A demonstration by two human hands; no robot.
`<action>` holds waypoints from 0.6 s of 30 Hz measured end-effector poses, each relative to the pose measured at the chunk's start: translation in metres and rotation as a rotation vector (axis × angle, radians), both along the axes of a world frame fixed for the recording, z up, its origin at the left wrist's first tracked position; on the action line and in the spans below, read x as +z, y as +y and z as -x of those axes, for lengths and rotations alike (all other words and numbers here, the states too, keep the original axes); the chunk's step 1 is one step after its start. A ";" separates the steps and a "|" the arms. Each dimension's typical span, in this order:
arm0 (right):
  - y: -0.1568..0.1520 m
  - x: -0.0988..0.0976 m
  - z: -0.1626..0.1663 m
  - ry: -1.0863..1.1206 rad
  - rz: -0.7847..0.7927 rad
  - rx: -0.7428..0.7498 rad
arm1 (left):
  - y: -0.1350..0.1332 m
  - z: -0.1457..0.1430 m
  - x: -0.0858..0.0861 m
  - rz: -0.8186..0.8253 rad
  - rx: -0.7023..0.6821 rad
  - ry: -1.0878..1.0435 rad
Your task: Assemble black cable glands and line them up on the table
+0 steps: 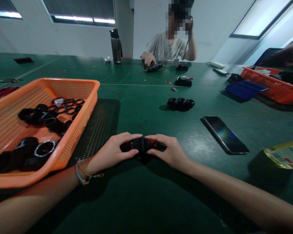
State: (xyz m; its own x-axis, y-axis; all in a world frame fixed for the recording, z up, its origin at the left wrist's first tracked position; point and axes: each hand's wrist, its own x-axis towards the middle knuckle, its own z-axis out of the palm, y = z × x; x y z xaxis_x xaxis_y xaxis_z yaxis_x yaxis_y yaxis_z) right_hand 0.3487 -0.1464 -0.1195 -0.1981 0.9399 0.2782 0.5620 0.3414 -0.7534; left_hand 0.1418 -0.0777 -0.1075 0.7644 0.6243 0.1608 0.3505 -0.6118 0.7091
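My left hand (112,151) and my right hand (169,151) meet at the middle of the green table (141,201). Together they grip a small black cylindrical part (139,144), fingers wrapped over its ends from both sides. Its middle shows between my fingertips; the rest is hidden. A thin bracelet sits on my left wrist. An orange perforated basket (88,107) stands to the left, holding several black rings and round black parts.
A group of three black round parts (181,103) lies beyond my hands. A dark phone (225,134) lies to the right. A person sits across the table with a screwdriver (153,67). Another orange basket (275,86) and a blue tray (245,88) stand at far right, a bottle (116,47) at the back.
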 end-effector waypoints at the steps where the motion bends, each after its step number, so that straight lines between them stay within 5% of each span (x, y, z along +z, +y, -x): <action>1: 0.000 0.000 0.000 -0.003 -0.002 0.000 | 0.000 0.000 0.000 -0.001 -0.003 0.000; 18: 0.001 0.002 0.000 -0.040 -0.015 -0.001 | 0.000 0.000 -0.001 0.012 0.000 -0.008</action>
State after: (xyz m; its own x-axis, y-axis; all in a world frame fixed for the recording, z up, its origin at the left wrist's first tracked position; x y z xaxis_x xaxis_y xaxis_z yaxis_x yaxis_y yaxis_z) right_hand 0.3485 -0.1458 -0.1176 -0.2088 0.9357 0.2844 0.5916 0.3524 -0.7251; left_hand 0.1418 -0.0776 -0.1081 0.7633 0.6261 0.1592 0.3449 -0.6033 0.7191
